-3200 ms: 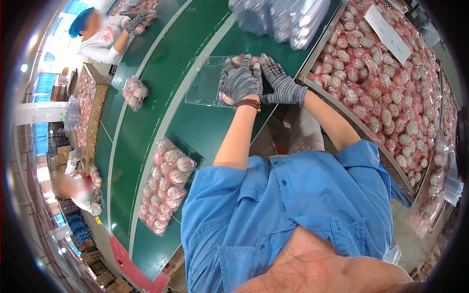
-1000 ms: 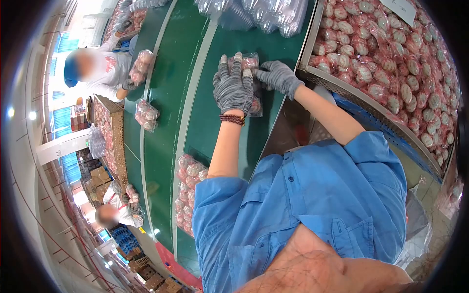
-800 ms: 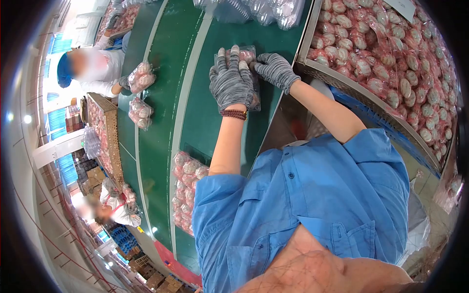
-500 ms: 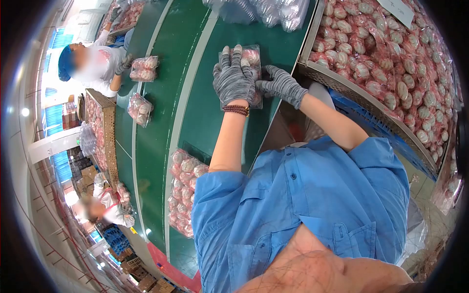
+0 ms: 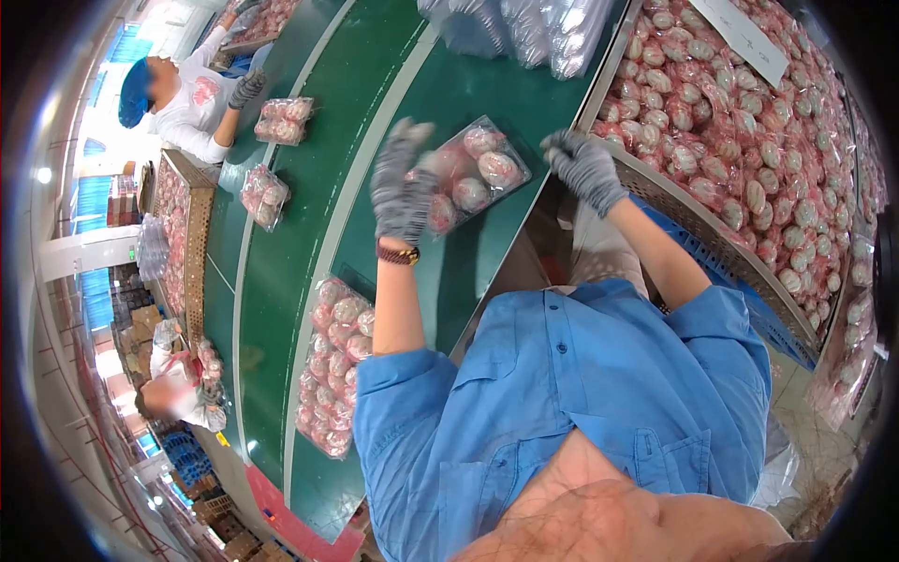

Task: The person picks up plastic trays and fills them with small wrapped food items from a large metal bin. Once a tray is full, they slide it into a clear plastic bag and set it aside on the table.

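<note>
My left hand (image 5: 403,183), in a grey striped glove, is at the left end of a clear plastic pack of wrapped eggs (image 5: 471,194). Its thumb lies over the pack and its fingers are on the far side, so it appears to grip that end. The pack is slanted over the green belt, with a dark shadow below it. My right hand (image 5: 585,170), gloved alike, is apart from the pack at the belt's right edge. Its fingers are loosely bent, and nothing shows in them.
Clear empty trays (image 5: 524,33) are stacked at the far end. A large bin of wrapped eggs (image 5: 721,140) stands at right, with a paper label (image 5: 744,37). More egg packs (image 5: 332,365) lie near my left elbow. Across the belt (image 5: 300,215), two co-workers handle packs.
The pack has turned from straight to slanted. My left hand has slid off its top to the left end. My right hand has drawn away to the right.
</note>
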Demonstrator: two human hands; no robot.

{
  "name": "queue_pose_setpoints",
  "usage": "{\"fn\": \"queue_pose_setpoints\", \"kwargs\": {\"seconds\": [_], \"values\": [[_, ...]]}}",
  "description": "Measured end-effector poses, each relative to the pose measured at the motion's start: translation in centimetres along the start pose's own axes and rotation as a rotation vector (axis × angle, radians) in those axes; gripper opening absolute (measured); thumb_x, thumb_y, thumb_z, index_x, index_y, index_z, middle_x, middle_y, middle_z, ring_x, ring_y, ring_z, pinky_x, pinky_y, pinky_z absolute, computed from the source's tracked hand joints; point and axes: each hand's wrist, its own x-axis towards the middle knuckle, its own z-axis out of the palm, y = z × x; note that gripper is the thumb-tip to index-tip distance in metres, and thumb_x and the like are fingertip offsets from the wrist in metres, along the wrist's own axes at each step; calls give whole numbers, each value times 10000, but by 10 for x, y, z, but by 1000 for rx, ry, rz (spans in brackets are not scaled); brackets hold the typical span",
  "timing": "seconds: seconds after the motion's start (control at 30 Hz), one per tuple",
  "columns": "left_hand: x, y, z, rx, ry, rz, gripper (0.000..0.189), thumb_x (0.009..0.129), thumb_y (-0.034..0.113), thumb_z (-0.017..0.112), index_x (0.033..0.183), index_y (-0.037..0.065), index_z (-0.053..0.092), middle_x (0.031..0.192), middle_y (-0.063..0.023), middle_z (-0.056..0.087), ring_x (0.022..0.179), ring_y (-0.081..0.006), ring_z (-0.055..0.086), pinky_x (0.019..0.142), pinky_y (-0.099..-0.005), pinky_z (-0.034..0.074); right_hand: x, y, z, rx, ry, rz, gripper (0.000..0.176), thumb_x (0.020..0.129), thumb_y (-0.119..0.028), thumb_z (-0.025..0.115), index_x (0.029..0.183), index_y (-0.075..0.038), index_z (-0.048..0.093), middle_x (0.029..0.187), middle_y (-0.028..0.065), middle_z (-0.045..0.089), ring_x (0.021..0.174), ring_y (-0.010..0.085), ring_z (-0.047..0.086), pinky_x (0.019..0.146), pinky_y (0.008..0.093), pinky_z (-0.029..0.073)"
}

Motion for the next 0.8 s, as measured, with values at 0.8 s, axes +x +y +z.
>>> {"fn": "queue_pose_setpoints", "kwargs": {"seconds": [0.8], "values": [[-90,-86,5,-616,187,-857,236,837,243,666,897,17,697,744,-69,668,640,-165,606,611,-310,509,103,9,24,322,-660,460,415,868,-263,663,1179,-2,578,1006,77,655,860,164,652,678,284,573]]}}
